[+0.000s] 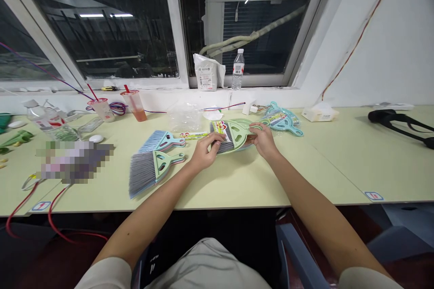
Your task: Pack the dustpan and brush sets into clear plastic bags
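A small green hand brush (240, 132) with grey bristles lies against a green dustpan (233, 149), held just above the table. A printed label card (220, 129) covers part of the bristles. My left hand (205, 150) is closed on the left edge of the set, its fingertips over the label. The handle end is pinched by my right hand (263, 141). To the left rest a stack of blue brushes (156, 141) and a stack of green-topped brushes (159, 166). Light-blue dustpans (283, 119), partly in clear film, lie beyond my right hand.
Another label strip (193, 135) and a clear plastic bag (185, 117) lie behind the brushes. Lidded cups (136, 106) and a water bottle (45, 119) stand at left. A tissue pack (319, 113) and a black strap-like object (400, 124) are at right. Another bottle (238, 70) stands on the sill.
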`<act>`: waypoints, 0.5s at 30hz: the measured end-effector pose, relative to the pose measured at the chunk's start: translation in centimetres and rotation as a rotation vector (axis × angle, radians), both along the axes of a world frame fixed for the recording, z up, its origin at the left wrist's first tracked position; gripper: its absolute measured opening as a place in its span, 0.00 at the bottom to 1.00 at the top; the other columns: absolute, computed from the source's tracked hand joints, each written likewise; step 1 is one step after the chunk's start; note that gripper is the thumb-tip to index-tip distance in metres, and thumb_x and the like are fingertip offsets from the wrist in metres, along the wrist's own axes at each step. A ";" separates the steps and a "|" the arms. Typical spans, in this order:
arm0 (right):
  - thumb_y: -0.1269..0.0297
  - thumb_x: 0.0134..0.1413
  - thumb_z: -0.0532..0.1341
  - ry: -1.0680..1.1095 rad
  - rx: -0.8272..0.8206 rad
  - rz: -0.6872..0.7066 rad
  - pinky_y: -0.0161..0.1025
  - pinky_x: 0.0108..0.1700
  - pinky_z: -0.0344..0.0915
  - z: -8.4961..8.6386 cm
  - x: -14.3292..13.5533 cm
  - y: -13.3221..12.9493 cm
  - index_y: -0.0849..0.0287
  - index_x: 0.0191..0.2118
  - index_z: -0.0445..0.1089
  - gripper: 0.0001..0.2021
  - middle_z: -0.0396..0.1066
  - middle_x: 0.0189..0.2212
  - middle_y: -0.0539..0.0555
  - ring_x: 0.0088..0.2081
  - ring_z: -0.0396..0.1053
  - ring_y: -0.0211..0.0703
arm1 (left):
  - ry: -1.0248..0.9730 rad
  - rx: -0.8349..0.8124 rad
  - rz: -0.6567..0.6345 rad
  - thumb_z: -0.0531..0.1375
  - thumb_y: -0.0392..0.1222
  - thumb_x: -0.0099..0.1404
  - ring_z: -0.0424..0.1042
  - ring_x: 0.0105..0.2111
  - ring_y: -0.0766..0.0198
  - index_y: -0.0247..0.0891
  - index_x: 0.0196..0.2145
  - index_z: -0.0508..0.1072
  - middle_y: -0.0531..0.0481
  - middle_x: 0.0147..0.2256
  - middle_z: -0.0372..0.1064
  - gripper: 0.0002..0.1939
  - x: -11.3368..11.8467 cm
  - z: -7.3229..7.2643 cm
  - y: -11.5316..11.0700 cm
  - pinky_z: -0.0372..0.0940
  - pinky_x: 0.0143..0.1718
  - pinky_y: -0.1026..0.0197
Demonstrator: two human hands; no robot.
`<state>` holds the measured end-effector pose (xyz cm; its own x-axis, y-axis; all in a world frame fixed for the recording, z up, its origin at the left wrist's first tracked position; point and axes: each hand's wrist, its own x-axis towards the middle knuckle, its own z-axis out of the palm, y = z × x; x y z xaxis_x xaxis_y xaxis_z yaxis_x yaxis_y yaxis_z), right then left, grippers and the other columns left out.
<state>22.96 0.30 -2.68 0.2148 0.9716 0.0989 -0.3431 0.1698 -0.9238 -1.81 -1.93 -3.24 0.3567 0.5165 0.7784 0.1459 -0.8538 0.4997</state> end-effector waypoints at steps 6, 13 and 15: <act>0.66 0.41 0.69 0.001 0.000 0.014 0.41 0.20 0.69 0.0 0.0 -0.1 0.53 0.38 0.68 0.15 0.72 0.22 0.48 0.21 0.72 0.47 | -0.020 -0.018 0.088 0.55 0.40 0.74 0.77 0.49 0.54 0.42 0.37 0.76 0.45 0.42 0.80 0.10 -0.1 0.1 0.2 0.69 0.55 0.45; 0.66 0.42 0.69 -0.010 0.001 0.048 0.42 0.21 0.71 -0.3 -0.1 0.0 0.53 0.38 0.68 0.15 0.73 0.23 0.48 0.22 0.72 0.46 | -0.014 -0.007 0.114 0.58 0.30 0.65 0.75 0.46 0.57 0.41 0.41 0.75 0.46 0.42 0.77 0.10 -0.1 0.2 0.9 0.69 0.52 0.50; 0.66 0.42 0.69 -0.014 -0.011 0.056 0.42 0.21 0.71 -0.3 -0.1 0.0 0.53 0.38 0.67 0.15 0.73 0.23 0.49 0.22 0.73 0.47 | -0.001 -0.004 0.127 0.57 0.29 0.62 0.74 0.49 0.57 0.41 0.42 0.74 0.46 0.44 0.76 0.13 -0.2 0.5 0.9 0.68 0.55 0.50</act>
<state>22.88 0.28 -2.98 0.1592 0.9830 0.0910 -0.3392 0.1410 -0.9301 -2.00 -1.08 -2.77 0.2876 0.5607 0.7765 0.2521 -0.8265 0.5034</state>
